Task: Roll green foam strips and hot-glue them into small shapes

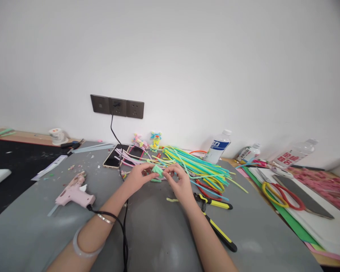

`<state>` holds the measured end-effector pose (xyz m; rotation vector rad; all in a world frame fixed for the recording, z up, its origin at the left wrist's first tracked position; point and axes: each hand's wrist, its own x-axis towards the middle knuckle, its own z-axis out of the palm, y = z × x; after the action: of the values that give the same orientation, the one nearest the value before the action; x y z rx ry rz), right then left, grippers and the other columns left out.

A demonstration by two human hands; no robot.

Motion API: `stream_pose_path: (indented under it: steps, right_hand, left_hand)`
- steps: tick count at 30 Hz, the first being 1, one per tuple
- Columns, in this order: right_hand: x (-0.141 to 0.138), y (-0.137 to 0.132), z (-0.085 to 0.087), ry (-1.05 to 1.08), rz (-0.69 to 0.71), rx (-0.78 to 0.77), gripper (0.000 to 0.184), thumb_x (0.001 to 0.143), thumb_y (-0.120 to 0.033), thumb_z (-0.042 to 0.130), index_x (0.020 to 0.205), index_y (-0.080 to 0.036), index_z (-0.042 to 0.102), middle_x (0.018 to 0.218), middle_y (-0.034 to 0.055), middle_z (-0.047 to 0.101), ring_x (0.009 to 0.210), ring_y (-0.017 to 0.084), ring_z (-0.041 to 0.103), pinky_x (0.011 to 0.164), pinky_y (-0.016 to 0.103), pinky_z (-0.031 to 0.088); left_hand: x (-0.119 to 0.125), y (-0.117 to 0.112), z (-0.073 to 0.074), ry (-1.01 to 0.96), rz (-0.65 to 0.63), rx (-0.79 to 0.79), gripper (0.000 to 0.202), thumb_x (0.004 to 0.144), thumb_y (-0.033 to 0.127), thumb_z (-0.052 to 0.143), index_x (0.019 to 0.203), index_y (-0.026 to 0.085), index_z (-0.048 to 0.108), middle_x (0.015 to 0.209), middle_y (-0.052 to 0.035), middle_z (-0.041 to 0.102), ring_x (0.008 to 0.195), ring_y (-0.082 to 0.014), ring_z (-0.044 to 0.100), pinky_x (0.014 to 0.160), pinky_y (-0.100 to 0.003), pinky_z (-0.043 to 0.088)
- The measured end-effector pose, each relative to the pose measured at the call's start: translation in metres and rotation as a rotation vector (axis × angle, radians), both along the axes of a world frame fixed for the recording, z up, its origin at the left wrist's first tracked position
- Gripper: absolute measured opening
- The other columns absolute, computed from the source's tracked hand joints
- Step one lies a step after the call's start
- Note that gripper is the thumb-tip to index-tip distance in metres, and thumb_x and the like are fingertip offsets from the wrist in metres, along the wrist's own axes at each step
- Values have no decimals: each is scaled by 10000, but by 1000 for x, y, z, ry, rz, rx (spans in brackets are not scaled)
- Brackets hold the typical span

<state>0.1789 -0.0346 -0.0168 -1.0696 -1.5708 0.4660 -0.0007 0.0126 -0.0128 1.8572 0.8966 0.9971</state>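
Note:
My left hand (138, 176) and my right hand (179, 181) meet over the grey mat (158, 234), both pinched on a small green folded strip piece (158, 172). Their fingers are curled round it from either side. Just behind them lies a pile of green, yellow and pink strips (195, 162). A short yellow-green scrap (172, 199) rests on the mat under my right hand. A bracelet and a thin bangle sit on my left wrist.
A pink glue gun (73, 192) lies at the left, its black cord running to the wall socket (117, 106). A phone (115, 155), yellow-handled pliers (215, 219), red scissors (283, 194), bottles (218, 146) and small figures (155, 140) surround the work spot.

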Motion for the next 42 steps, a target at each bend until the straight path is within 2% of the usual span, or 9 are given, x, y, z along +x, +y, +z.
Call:
stream_pose_path:
  steps: [5, 14, 23, 28, 34, 42]
  right_hand:
    - [0, -1, 1, -27, -4, 10, 132, 877, -274, 606, 764, -210, 630, 777, 30, 570, 713, 183, 503, 684, 321, 420]
    - [0, -2, 2, -93, -6, 13, 143, 886, -288, 590, 764, -218, 614, 781, 34, 574, 722, 192, 499, 691, 332, 416]
    - [-1, -2, 2, -100, -25, 29, 134, 869, -263, 602, 746, -213, 610, 775, 31, 577, 721, 191, 509, 684, 328, 418]
    - [-4, -1, 2, 27, -34, 28, 91, 842, -283, 632, 801, -217, 586, 776, 15, 556, 706, 177, 492, 698, 320, 422]
    - [2, 2, -2, 296, -62, -96, 218, 878, -412, 578, 944, -205, 595, 878, 55, 608, 794, 194, 558, 709, 314, 462]
    - [0, 0, 1, 324, 204, -282, 302, 842, -479, 620, 1011, -229, 625, 976, 67, 674, 916, 235, 638, 767, 344, 518]
  left_hand:
    - [-1, 1, -2, 19, -31, 42, 250, 796, 354, 673, 919, 142, 723, 870, -62, 678, 728, -162, 574, 622, -244, 457]
    - [-2, -1, 1, 51, -36, 69, 286, 809, 298, 668, 1042, 149, 739, 911, -72, 675, 721, -155, 568, 610, -244, 453]
    - [-1, 1, -8, -5, -48, 52, 320, 808, 303, 668, 1083, 149, 725, 1022, -103, 693, 867, -198, 630, 707, -277, 515]
    - [0, 1, -7, -58, -40, 8, 330, 807, 313, 665, 1096, 158, 698, 1056, -107, 699, 908, -211, 647, 758, -301, 544]
    - [0, 0, -4, -129, -95, -33, 359, 818, 294, 649, 1157, 177, 663, 1176, -104, 672, 964, -208, 649, 815, -318, 550]
    - [-1, -3, -1, -124, -156, -32, 339, 841, 269, 626, 1168, 188, 659, 1178, -98, 677, 966, -201, 652, 805, -297, 549]
